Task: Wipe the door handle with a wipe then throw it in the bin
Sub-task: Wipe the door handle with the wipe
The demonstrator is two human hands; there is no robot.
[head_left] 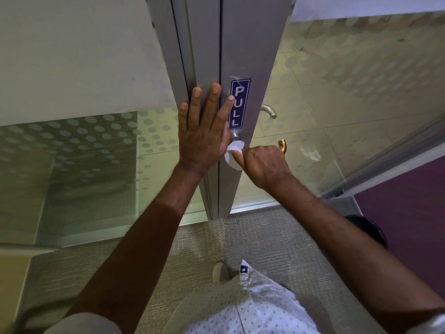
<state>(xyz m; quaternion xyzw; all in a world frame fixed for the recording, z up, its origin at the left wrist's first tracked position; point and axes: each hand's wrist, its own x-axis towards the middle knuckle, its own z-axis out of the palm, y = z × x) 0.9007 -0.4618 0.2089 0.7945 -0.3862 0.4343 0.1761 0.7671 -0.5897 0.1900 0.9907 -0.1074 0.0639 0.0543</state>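
Note:
A grey metal door frame stands straight ahead, with a blue "PULL" sticker. Just below the sticker I see the round base of the silver door handle. My right hand is closed around the handle with a white wipe bunched under its thumb. Most of the handle is hidden inside the fist; a brass-coloured tip pokes out behind it. My left hand lies flat against the frame, fingers spread, beside the sticker.
Frosted dotted glass panels flank the door. Through the glass a second silver handle shows on the far side. A dark round object sits on the carpet at the right by a purple wall. My shoe stands near the threshold.

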